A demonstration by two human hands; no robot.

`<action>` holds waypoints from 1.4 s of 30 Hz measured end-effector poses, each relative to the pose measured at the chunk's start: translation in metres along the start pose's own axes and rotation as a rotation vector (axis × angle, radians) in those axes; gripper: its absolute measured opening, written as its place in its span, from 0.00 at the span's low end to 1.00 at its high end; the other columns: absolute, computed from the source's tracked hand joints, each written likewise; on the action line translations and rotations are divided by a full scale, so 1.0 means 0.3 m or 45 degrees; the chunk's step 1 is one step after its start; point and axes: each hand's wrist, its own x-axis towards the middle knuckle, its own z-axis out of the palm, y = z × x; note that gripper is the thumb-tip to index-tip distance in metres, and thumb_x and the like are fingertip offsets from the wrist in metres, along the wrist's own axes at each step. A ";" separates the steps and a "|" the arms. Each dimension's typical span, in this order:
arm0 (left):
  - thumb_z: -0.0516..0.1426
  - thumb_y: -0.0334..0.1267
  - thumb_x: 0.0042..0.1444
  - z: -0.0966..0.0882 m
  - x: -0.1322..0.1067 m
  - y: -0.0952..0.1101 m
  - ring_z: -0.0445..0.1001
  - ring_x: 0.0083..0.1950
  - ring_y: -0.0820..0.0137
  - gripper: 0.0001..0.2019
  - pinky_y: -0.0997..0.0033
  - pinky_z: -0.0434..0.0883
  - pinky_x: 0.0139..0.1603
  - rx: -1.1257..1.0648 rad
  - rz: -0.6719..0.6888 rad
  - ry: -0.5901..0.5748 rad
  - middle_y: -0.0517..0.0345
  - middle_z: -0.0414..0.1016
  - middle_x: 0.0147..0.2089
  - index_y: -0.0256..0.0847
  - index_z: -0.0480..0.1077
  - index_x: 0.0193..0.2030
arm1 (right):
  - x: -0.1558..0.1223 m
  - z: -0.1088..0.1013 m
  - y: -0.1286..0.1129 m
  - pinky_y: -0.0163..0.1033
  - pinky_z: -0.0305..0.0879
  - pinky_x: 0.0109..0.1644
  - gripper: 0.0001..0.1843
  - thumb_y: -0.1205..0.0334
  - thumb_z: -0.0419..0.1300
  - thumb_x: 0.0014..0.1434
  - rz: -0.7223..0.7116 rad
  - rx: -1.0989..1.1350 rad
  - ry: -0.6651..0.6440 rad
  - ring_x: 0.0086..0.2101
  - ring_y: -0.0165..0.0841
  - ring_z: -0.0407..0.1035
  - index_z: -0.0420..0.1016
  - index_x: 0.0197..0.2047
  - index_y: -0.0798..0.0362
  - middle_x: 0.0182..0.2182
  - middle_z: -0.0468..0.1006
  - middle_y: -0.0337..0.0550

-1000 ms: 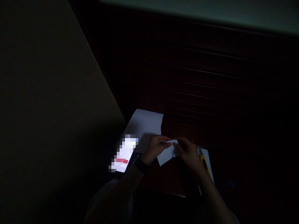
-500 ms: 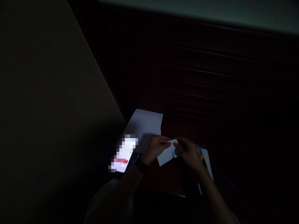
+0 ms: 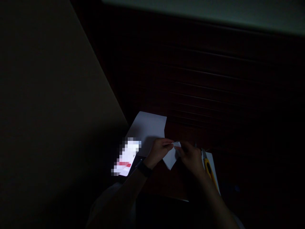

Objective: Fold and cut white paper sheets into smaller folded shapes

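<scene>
Between my hands is a small white piece of paper (image 3: 170, 159), folded over, held up above the dark table. My left hand (image 3: 159, 150) pinches its upper left edge; a dark band sits on that wrist. My right hand (image 3: 191, 156) grips the upper right side, its thumb pressed on the paper near the top. Both hands' far fingers are hidden behind the paper or lost in shadow. Just right of my right hand lies a yellow utility knife (image 3: 209, 170), resting on another white sheet (image 3: 213, 163).
A larger white sheet (image 3: 150, 122) lies at the back left of the dark reddish table (image 3: 164, 186). A phone with a bright, blurred-out screen (image 3: 126, 159) stands left of my left wrist. Dark slatted panelling (image 3: 202, 73) rises behind. A small blue object (image 3: 236, 188) is faint at the right.
The paper's right part, spread out before, is now folded over, so the paper looks narrower. My right hand has shifted slightly left, and more of the utility knife shows.
</scene>
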 end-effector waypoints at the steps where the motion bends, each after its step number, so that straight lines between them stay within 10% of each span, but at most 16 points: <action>1: 0.61 0.33 0.46 0.000 0.002 -0.003 0.76 0.40 0.64 0.09 0.66 0.70 0.43 0.001 0.002 0.008 0.52 0.79 0.38 0.38 0.75 0.36 | -0.002 0.003 0.000 0.39 0.66 0.38 0.12 0.58 0.54 0.57 -0.015 -0.021 -0.008 0.35 0.38 0.73 0.72 0.45 0.47 0.37 0.78 0.43; 42: 0.60 0.34 0.44 -0.023 -0.010 0.000 0.69 0.26 0.75 0.07 0.77 0.64 0.25 0.033 -0.104 -0.128 0.58 0.73 0.26 0.35 0.75 0.32 | 0.002 -0.008 0.027 0.40 0.68 0.43 0.16 0.61 0.54 0.59 -0.182 -0.135 -0.161 0.39 0.37 0.73 0.71 0.51 0.46 0.42 0.78 0.43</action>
